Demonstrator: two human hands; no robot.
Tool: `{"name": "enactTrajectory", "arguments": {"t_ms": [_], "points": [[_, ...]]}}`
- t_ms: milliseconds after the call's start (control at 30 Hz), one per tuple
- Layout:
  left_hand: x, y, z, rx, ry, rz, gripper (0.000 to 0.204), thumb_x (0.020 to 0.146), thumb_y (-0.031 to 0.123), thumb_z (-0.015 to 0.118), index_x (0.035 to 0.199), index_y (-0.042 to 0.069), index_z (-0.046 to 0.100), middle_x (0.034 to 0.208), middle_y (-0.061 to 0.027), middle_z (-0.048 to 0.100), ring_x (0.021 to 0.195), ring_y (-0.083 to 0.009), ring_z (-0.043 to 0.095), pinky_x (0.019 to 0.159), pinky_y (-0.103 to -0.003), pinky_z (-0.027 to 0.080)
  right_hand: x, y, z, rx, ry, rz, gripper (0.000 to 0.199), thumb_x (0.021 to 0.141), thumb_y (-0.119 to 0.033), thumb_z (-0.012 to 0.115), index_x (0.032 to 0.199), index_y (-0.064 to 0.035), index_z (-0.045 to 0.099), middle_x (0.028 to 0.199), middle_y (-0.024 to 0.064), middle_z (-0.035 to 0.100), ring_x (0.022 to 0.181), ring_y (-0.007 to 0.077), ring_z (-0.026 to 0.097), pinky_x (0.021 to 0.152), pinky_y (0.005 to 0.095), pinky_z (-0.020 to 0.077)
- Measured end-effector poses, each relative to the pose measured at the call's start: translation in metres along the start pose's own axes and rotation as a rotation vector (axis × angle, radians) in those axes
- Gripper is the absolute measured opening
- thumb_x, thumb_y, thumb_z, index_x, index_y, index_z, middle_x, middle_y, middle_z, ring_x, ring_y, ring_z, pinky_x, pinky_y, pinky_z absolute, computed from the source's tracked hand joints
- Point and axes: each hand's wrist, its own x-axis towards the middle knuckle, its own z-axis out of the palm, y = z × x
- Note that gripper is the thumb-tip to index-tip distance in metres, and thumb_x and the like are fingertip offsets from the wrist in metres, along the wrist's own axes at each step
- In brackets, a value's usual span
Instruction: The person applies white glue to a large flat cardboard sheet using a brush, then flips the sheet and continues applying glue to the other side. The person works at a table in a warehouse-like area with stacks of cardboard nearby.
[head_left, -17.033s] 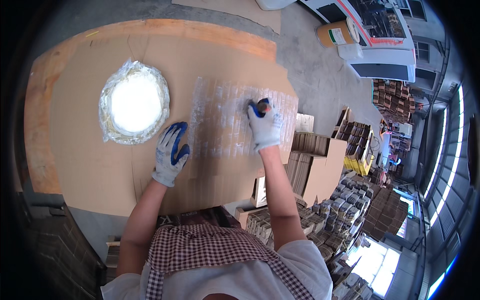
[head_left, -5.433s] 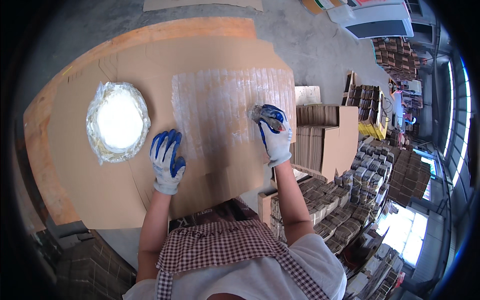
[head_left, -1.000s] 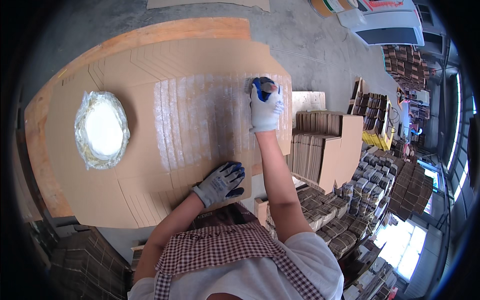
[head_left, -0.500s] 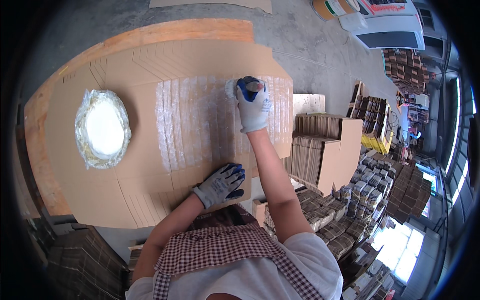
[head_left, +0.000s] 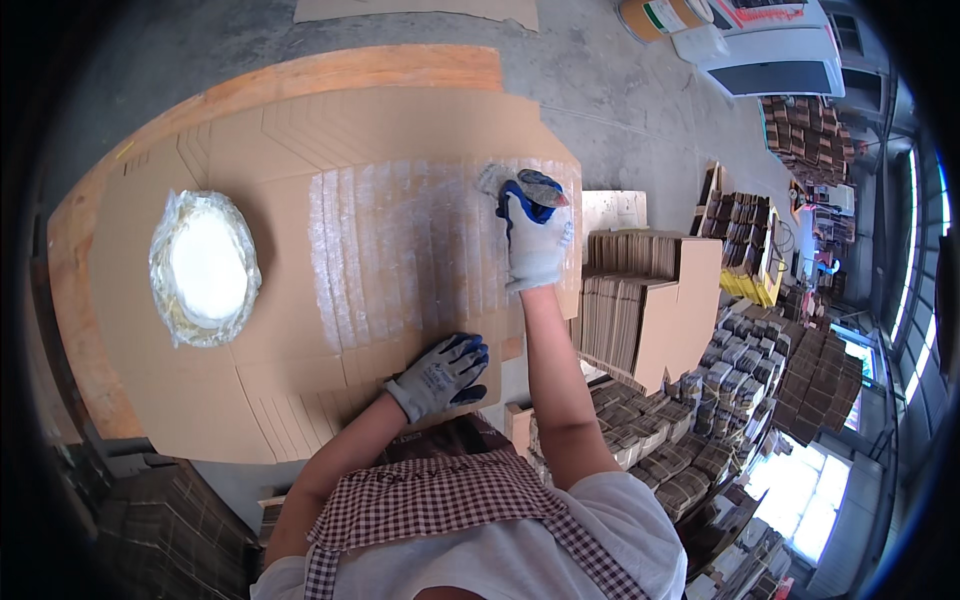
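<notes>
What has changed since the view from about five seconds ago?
The left hand moved rightward and closer in, from near the bowl to the near edge of the cardboard. The right hand carried the brush toward the far end of the glossy strips. Unchanged: brush gripped, bowl on the cardboard.

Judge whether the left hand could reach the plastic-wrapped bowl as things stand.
Probably yes: the left hand appears empty, with only flat, streaked cardboard between it and the bowl.

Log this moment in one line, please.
left hand: resting on cardboard, near edge | right hand: gripping brush-like tool toward far side of glossy strips | film-wrapped container: on cardboard, left of strips
</notes>
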Motion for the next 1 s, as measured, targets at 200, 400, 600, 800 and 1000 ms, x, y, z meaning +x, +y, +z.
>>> {"name": "enactTrajectory", "arguments": {"t_ms": [200, 400, 600, 800, 1000], "points": [[0.002, 0.001, -0.003, 0.008, -0.026, 0.002, 0.060, 0.098, 0.051, 0.049, 0.133, 0.003, 0.056, 0.143, -0.0161, 0.049, 0.138, -0.0308, 0.042, 0.117, -0.047, 0.030, 0.019, 0.023, 0.036, -0.303, 0.070, -0.383, 0.025, 0.082, -0.007, 0.075, 0.101, -0.0020, 0.061, 0.094, 0.0121, 0.062, 0.078, 0.0273, 0.062, 0.071, 0.0371, 0.0509], [0.000, -0.001, 0.000, 0.012, -0.008, -0.007, 0.059, 0.098, 0.051, 0.049, 0.133, 0.003, 0.056, 0.143, -0.0162, 0.050, 0.138, -0.0303, 0.043, 0.117, -0.047, 0.030, 0.026, -0.009, 0.032, -0.562, 0.113, -0.332, 0.029, 0.081, -0.011, 0.077, 0.101, -0.0007, 0.059, 0.089, 0.0114, 0.061, 0.080, 0.0219, 0.062, 0.072, 0.0368, 0.0509], [0.004, 0.002, -0.008, -0.030, -0.040, -0.020, 0.059, 0.098, 0.050, 0.048, 0.132, 0.003, 0.057, 0.142, -0.0153, 0.051, 0.138, -0.0301, 0.042, 0.117, -0.046, 0.030, 0.020, -0.007, 0.053, -0.509, -0.015, -0.346, 0.034, 0.079, -0.020, 0.078, 0.102, -0.0041, 0.059, 0.098, 0.0169, 0.059, 0.089, 0.0373, 0.061, 0.077, 0.0432, 0.0494], [0.001, -0.001, 0.000, -0.013, -0.025, -0.015, 0.059, 0.098, 0.051, 0.048, 0.131, 0.003, 0.057, 0.141, -0.0152, 0.052, 0.138, -0.0301, 0.042, 0.117, -0.047, 0.029, 0.032, -0.017, 0.037, -0.674, 0.149, -0.405, 0.042, 0.079, -0.023, 0.078, 0.109, -0.0023, 0.057, 0.106, 0.0191, 0.060, 0.096, 0.0392, 0.061, 0.083, 0.0449, 0.0501], [0.000, -0.001, 0.003, -0.011, -0.012, -0.001, 0.059, 0.098, 0.051, 0.048, 0.131, 0.003, 0.058, 0.141, -0.0149, 0.052, 0.138, -0.0302, 0.043, 0.118, -0.047, 0.029, 0.045, -0.005, 0.034, -0.638, 0.043, -0.403, 0.040, 0.079, -0.026, 0.078, 0.105, -0.0032, 0.058, 0.105, 0.0189, 0.060, 0.096, 0.0390, 0.061, 0.083, 0.0447, 0.0497]]}}
